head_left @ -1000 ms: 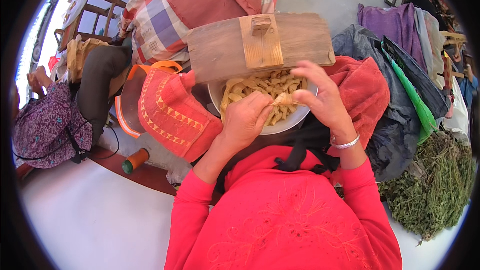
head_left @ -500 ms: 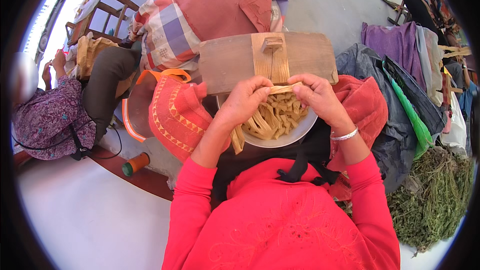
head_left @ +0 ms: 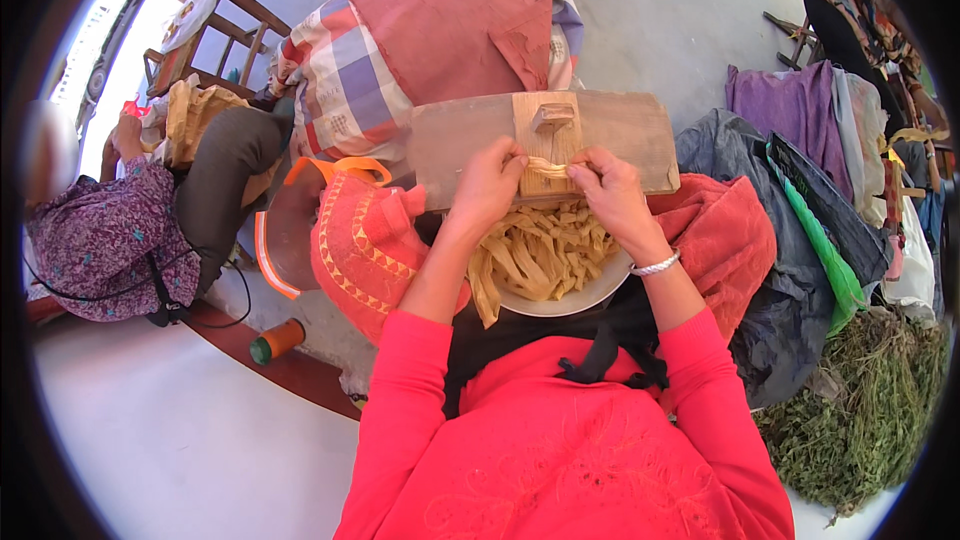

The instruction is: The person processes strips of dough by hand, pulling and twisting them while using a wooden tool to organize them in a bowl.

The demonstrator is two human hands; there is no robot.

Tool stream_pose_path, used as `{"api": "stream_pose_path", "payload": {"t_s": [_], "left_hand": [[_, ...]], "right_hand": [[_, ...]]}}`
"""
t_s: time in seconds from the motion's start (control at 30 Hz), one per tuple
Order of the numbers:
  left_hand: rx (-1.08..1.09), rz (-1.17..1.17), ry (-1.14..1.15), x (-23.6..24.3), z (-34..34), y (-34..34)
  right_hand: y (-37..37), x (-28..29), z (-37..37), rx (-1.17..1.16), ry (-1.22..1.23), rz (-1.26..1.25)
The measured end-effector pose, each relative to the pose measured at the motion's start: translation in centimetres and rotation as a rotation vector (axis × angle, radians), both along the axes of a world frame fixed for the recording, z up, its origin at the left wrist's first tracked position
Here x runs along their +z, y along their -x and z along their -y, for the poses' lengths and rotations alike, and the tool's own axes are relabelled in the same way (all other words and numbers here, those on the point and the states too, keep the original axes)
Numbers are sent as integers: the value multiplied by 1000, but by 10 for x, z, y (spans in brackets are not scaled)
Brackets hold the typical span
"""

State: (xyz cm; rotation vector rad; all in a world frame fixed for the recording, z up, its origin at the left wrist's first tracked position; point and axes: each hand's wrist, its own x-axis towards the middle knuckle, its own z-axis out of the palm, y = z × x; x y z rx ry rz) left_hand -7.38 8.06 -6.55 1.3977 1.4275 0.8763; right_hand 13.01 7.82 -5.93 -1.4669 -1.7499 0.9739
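Observation:
My left hand and my right hand pinch the two ends of a pale tan strip. The strip is stretched level between them, over the lighter crosspiece of a wooden board. A small wooden block stands out from that crosspiece beyond my fingers. Below my hands, a white bowl is heaped with similar flat, crinkled tan strips. Some of them hang over its left rim. What the strips are made of cannot be told. A silvery bracelet circles my right wrist.
A red patterned cloth lies left of the bowl, a red towel right. A covered bundle stands beyond the board. Another person sits at far left, near a thread spool. Dried plants lie at lower right.
Both hands, with a strip held between them, have moved slightly up and left, from above the bowl's far edge to the board's crosspiece. The whole view has shifted a little.

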Motion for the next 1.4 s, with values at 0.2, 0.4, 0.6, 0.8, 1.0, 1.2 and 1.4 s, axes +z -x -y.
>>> {"api": "stream_pose_path", "payload": {"t_s": [0.2,0.4,0.6,0.8,1.0,1.2,1.4], "left_hand": [[86,-399,-55,11,21,6],[-23,601,336,57,68,-47],[-331,223,149,69,67,-10],[-414,537,253,84,81,-29],[-201,824,368,85,114,-53],[-167,970,677,35,115,-38],[-195,-294,-270,29,135,-31]], "right_hand": [[-18,21,15,57,-421,344],[11,51,39,131,-492,312],[-37,59,44,225,-180,304],[-11,138,123,430,677,-582],[5,77,95,-52,-55,-189],[0,47,88,14,-379,295],[-2,24,110,185,85,113]]}}
